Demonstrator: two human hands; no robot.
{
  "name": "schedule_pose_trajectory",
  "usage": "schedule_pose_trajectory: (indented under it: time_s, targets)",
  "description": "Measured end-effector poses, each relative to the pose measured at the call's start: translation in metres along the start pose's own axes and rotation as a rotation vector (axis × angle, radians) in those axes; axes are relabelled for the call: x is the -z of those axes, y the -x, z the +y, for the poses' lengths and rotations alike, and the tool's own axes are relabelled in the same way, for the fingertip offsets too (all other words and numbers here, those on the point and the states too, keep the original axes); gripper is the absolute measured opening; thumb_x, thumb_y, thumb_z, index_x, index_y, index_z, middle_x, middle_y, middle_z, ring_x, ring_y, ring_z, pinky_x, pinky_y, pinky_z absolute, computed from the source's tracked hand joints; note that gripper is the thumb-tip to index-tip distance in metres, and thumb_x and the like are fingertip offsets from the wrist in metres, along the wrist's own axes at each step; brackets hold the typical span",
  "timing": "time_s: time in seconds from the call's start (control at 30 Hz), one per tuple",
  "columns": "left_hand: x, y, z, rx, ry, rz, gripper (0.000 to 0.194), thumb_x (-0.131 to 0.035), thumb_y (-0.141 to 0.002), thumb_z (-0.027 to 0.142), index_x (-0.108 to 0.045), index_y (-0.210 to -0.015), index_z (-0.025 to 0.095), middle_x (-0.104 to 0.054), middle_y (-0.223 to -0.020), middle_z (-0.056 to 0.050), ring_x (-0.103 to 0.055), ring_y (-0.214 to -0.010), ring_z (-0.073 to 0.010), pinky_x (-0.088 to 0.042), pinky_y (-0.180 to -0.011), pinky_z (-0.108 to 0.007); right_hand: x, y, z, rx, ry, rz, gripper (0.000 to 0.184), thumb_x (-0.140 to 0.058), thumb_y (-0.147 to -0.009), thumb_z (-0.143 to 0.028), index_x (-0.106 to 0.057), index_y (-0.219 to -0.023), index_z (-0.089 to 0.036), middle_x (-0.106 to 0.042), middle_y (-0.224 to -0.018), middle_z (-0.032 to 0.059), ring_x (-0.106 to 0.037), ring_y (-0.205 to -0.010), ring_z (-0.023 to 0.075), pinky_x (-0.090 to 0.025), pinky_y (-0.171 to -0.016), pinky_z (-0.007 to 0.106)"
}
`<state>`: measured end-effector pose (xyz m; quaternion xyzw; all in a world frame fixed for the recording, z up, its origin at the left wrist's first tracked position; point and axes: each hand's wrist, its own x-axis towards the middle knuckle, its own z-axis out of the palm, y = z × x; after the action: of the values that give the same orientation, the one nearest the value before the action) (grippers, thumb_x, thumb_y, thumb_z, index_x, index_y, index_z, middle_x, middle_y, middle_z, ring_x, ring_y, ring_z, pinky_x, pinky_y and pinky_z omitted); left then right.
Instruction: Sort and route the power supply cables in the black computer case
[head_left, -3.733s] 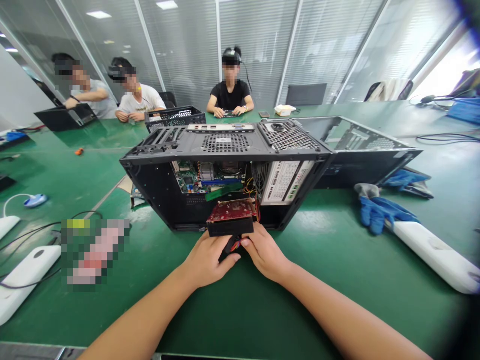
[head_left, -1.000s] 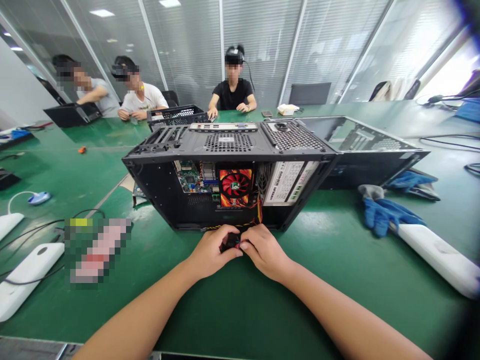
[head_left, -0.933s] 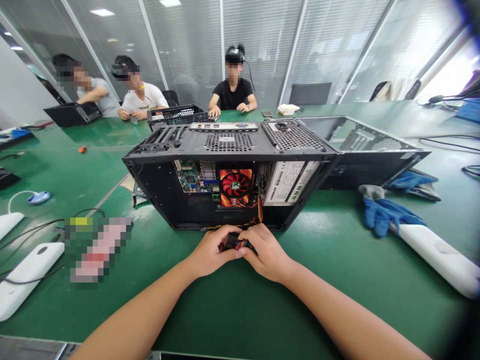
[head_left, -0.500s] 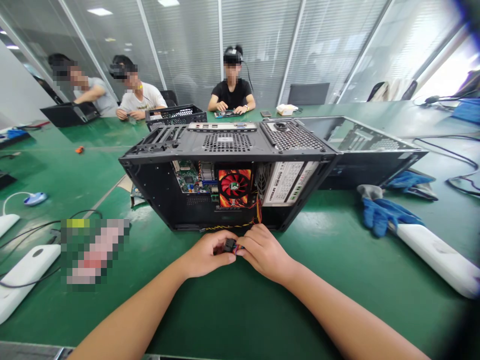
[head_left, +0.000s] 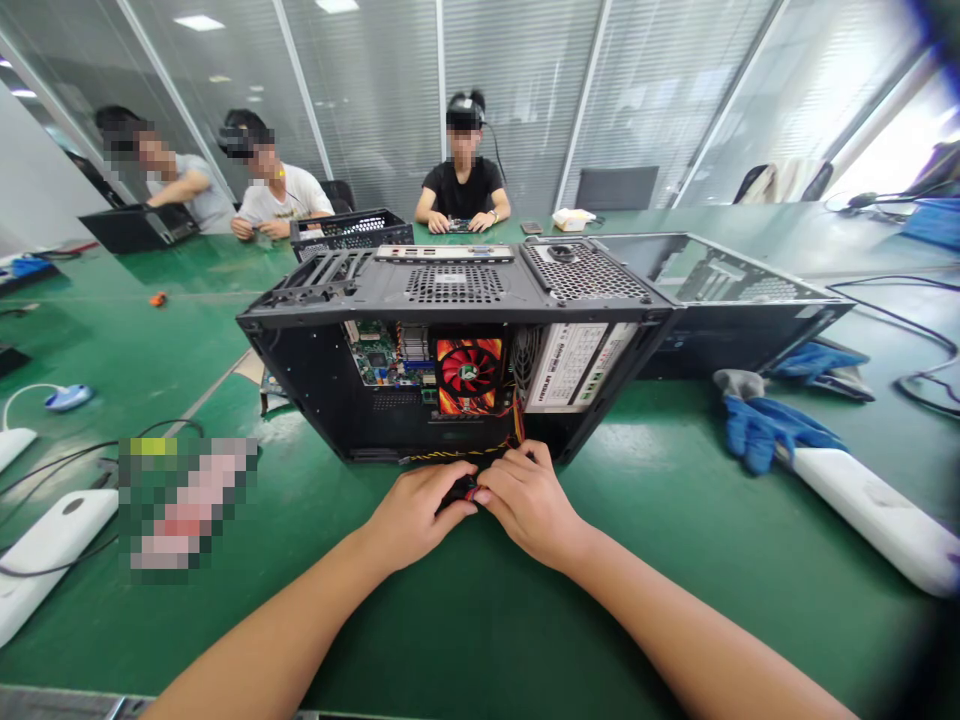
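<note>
An open black computer case lies with its inside facing me. Within it show a motherboard, a red fan over a flame-patterned card, and a power supply. In front of the case, my left hand is closed around a black cable connector, mostly covered by the fingers. Close beside it, my right hand is closed on the coloured wires at the connector. Yellow, red and black power cables run from the case down to my hands.
At right lie blue gloves and a white bar-shaped device; a detached side panel stands behind. Another white device and cables are at left. Across the green table, three people work, one at a circuit board.
My left hand has turned slightly and its fingers cover more of the connector. My right hand has shifted up a little, with its fingers nearer the hanging cables.
</note>
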<state>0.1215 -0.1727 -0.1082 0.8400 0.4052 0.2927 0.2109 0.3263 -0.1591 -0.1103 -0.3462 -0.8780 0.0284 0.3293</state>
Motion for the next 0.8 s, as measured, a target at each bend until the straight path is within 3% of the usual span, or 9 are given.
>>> schedule_pose_trajectory:
  time_s: [0.1,0.2,0.33,0.43,0.6,0.8]
  targets:
    - [0.001,-0.001,0.001,0.073,0.075,-0.005,0.034,-0.059,-0.089,0.032,-0.055,-0.121,0.020,-0.069,-0.097,-0.006,-0.064,-0.076,-0.0172,-0.053,-0.075,-0.033,-0.003,0.002,0.002,0.020,-0.036,0.053,0.025,-0.045,-0.099,-0.029,-0.062,-0.084,-0.019,-0.063,-0.072,0.0031,-0.052,-0.069,0.0169,-0.035,-0.080,0.038]
    - [0.003,-0.004,0.002,0.207,0.337,-0.065,0.033,-0.058,-0.088,0.031,-0.056,-0.119,0.019,-0.063,-0.080,-0.001,-0.059,-0.067,-0.0139,-0.051,-0.067,-0.030,-0.005,0.004,0.003,0.073,-0.089,0.131,0.019,-0.045,-0.098,-0.026,-0.062,-0.104,-0.018,-0.066,-0.087,0.0079,-0.057,-0.079,0.0203,-0.043,-0.077,0.037]
    - [0.003,-0.007,0.000,0.360,0.816,-0.160,0.039,-0.061,-0.086,0.038,-0.055,-0.118,0.016,-0.060,-0.082,-0.003,-0.059,-0.073,-0.0143,-0.049,-0.062,-0.026,-0.003,0.004,0.002,0.126,-0.094,0.155,0.023,-0.045,-0.097,-0.022,-0.057,-0.117,-0.018,-0.065,-0.095,0.0107,-0.058,-0.085,0.0225,-0.048,-0.076,0.038]
    - [0.002,-0.006,-0.002,0.407,0.974,-0.182,0.042,-0.066,-0.083,0.040,-0.058,-0.116,0.016,-0.061,-0.084,-0.004,-0.058,-0.074,-0.0141,-0.047,-0.061,-0.025,-0.002,0.003,0.003,0.177,-0.052,0.157,0.020,-0.048,-0.097,-0.023,-0.060,-0.111,-0.016,-0.065,-0.090,0.0102,-0.057,-0.080,0.0216,-0.048,-0.073,0.037]
    - [0.003,-0.006,0.001,0.417,0.991,-0.187,0.044,-0.069,-0.081,0.041,-0.059,-0.115,0.015,-0.061,-0.083,-0.004,-0.057,-0.073,-0.0138,-0.046,-0.062,-0.025,-0.003,0.004,0.008,0.176,0.013,0.138,0.025,-0.042,-0.100,-0.031,-0.063,-0.096,-0.017,-0.064,-0.077,0.0072,-0.055,-0.069,0.0190,-0.044,-0.068,0.034]
    - [0.005,-0.006,0.002,0.329,0.646,-0.162,0.041,-0.065,-0.084,0.038,-0.057,-0.117,0.017,-0.061,-0.090,-0.003,-0.054,-0.074,-0.0130,-0.046,-0.070,-0.028,-0.008,0.004,0.012,0.179,0.046,0.127,0.030,-0.043,-0.100,-0.032,-0.061,-0.083,-0.015,-0.059,-0.066,0.0043,-0.050,-0.060,0.0163,-0.039,-0.064,0.032]
